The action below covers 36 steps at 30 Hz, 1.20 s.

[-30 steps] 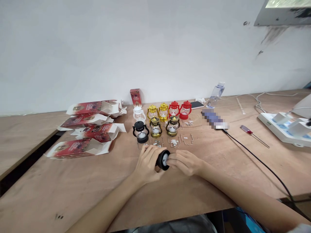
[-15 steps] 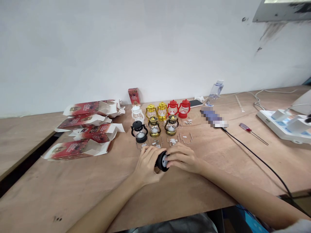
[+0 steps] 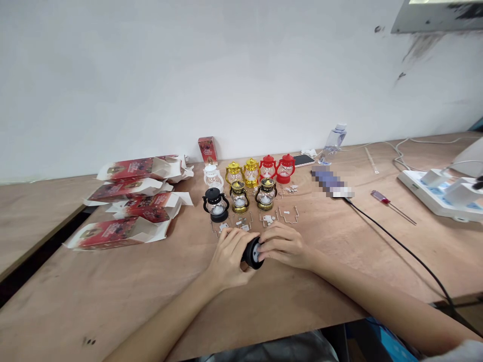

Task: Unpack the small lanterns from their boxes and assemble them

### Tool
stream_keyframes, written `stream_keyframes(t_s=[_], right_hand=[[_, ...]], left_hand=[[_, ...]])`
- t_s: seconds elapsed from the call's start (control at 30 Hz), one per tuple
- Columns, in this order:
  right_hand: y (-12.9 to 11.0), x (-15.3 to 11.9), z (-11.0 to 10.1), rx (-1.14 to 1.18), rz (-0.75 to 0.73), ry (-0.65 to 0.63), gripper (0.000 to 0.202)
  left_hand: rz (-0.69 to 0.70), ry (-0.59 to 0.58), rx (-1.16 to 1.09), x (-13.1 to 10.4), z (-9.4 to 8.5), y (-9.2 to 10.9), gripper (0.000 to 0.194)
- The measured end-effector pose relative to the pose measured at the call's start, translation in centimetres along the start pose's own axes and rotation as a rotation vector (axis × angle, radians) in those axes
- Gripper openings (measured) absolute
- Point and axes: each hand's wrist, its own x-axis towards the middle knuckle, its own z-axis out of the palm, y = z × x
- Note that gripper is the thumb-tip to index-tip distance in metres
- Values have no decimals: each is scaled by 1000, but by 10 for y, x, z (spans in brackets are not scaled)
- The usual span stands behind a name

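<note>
My left hand point(image 3: 230, 259) is wrapped around a small black lantern point(image 3: 248, 255), tipped over so that its underside faces right. Light grey shows inside the round black base. At that underside, the fingers of my right hand point(image 3: 283, 245) are bent and pressed together; whatever they pinch, if anything, is hidden. Just beyond my hands stand another black lantern point(image 3: 217, 206) and two bronze-coloured lanterns point(image 3: 239, 198). Behind these are a white lantern point(image 3: 213, 177), two gold lanterns point(image 3: 251, 173) and two red lanterns point(image 3: 286, 170). Bent wire pieces point(image 3: 290, 216) and small parts point(image 3: 268, 219) lie in front of them.
Several opened red boxes point(image 3: 124, 232) lie at the left, and one upright red box point(image 3: 208, 151) leans by the wall. Toward the right are a phone point(image 3: 304, 160), a water bottle point(image 3: 333, 144), a screwdriver point(image 3: 392, 207), a black cable point(image 3: 392, 239) and a white power strip point(image 3: 445, 198).
The black lantern in my left hand has turned and shifted very slightly, and my right fingers stay at its base. Otherwise the scene looks the same.
</note>
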Motion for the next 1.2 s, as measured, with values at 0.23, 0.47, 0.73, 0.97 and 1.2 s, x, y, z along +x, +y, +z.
stream_keyframes(t_s=[0.23,0.47,0.73,0.97,1.2], right_hand=[[-2,1,0,-145,-83,-3,7],[-4,-3,2,-289,-188,-3,4],[-4,-6,-3,-448,-383,-70,13],[-5,-8,-3,-483,-419,-78,16],[-2,-11,0,-393,-368,-59,15]], left_hand=[[0,36,10,0,1,0,36],[-60,39,-14,-3,2,1,37],[-43,71,-46,-3,2,3,40],[-41,75,-48,-1,1,3,42],[-36,95,-6,3,-2,4,43]])
